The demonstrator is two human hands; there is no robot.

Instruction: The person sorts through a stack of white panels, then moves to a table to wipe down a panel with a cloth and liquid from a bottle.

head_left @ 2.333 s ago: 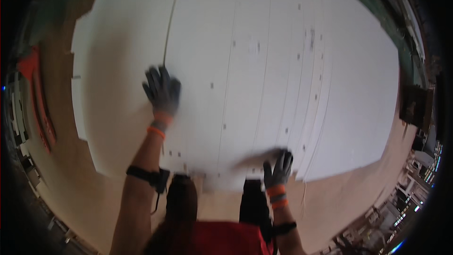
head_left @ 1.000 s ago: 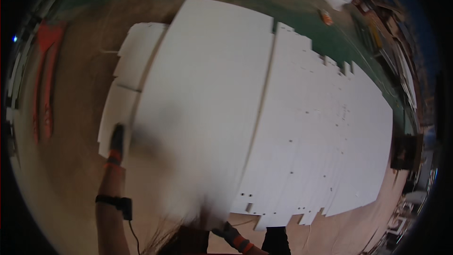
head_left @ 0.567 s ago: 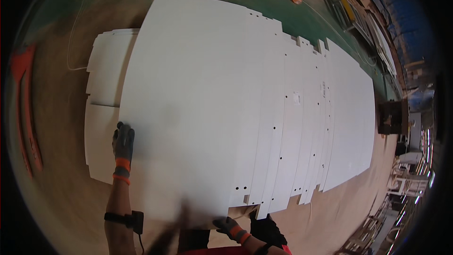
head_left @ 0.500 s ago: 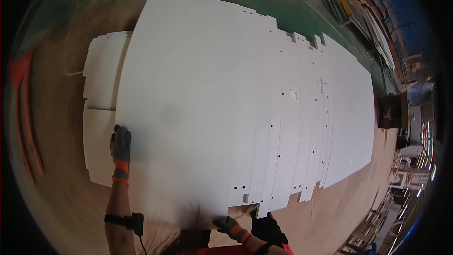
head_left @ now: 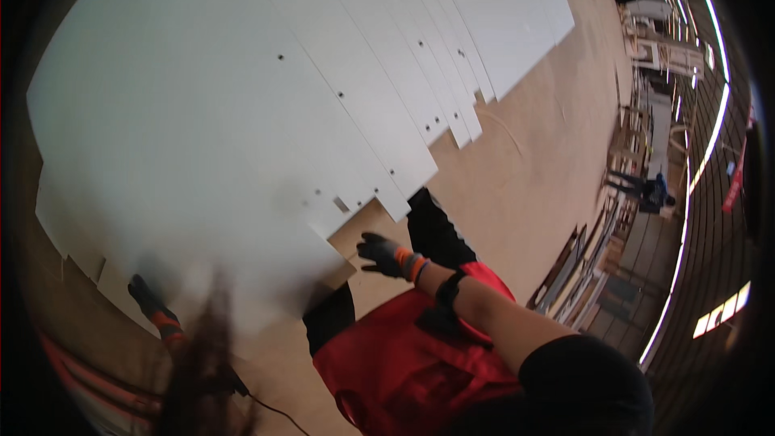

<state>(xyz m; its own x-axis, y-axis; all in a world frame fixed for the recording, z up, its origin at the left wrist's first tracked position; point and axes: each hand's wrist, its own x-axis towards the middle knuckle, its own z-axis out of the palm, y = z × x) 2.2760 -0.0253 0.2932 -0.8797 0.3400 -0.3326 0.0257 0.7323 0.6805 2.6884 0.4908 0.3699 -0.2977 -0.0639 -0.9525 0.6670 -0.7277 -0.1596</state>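
Right hand: the gloved right hand, just below the centre of the frame, has its fingers spread and thumb apart, clamped on nothing. It appears clear of the panel, though fisheye depth makes a light touch hard to exclude.
Left hand: the gloved left hand, lower left, is at the panel's blurred near edge; whether its fingers grip the edge or only rest against it, I cannot tell.
Large white panel: the large white panel fills the upper left and centre, its notched corner just beside the right hand. With only the left side possibly supported, any pull there could swing it askew.
Notched corner: reaching in quickly could catch a glove on the cut edge, because the fingers are spread so near it.
Holed strips: the narrow white strips, upper centre, lie close together with stepped ends; a dragged panel might shift them or scuff their faces.
Lower sheet: a white sheet shows at the far left beyond the panel; fingers could be pinched if the two closed on each other.
Legs: black trouser legs stand close to the near edges, so a sliding corner could knock a knee.
Cable: a thin black cable, bottom left of centre, hangs loose and could snag.
View: a dark blur, lower left, partly hides the left forearm, leaving that side hardest to judge.
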